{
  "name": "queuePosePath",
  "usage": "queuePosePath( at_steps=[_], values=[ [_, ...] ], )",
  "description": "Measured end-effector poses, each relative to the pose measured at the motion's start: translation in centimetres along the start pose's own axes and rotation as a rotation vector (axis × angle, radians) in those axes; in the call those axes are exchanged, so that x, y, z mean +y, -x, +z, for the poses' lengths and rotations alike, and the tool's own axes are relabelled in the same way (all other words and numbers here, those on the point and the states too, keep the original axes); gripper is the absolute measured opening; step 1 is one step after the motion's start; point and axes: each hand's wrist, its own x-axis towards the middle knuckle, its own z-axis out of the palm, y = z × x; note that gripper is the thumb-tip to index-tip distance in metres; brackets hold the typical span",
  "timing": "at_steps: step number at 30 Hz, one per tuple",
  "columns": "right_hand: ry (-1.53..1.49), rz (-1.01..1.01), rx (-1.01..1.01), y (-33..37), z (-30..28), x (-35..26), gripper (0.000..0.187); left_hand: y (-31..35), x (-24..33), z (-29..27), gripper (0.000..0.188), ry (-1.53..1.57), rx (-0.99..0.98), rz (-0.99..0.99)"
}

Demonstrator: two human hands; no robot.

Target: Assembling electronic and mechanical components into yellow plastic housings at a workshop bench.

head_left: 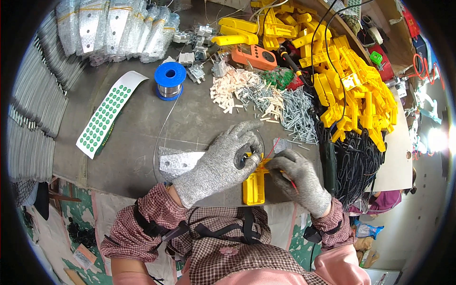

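Observation:
Both my hands wear grey knit gloves and work close together at the table's front edge. My left hand curls its thumb and fingers at the upper end of a yellow plastic housing, gripping it; something black shows inside the curl. My right hand pinches a thin red wire just to the right of the housing. Its fingertips touch or nearly touch the yellow part. A bubble-wrapped metal plate lies partly under my left wrist.
Left: a blue solder spool with trailing wire, a sheet of green round stickers, stacked metal plates. Far: wrapped plates, an orange meter. Right: screws, pale plugs, piled yellow housings, black cables.

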Motion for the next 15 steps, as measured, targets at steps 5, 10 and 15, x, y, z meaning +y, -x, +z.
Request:
queuePosePath(
  at_steps=[5,10,15],
  values=[
    [0.115,-0.062,-0.091,-0.6,1.4,0.3,0.029,0.0,-0.1,0.2,0.02,-0.182,0.056,0.111],
    [0.113,-0.083,-0.111,-0.8,1.7,0.8,0.029,0.1,-0.2,0.0,0.018,-0.05,0.045,0.082],
    [0.329,-0.148,-0.14,-0.9,2.0,0.4,0.039,0.3,0.2,0.0,0.014,-0.136,0.093,0.09]
  ],
)
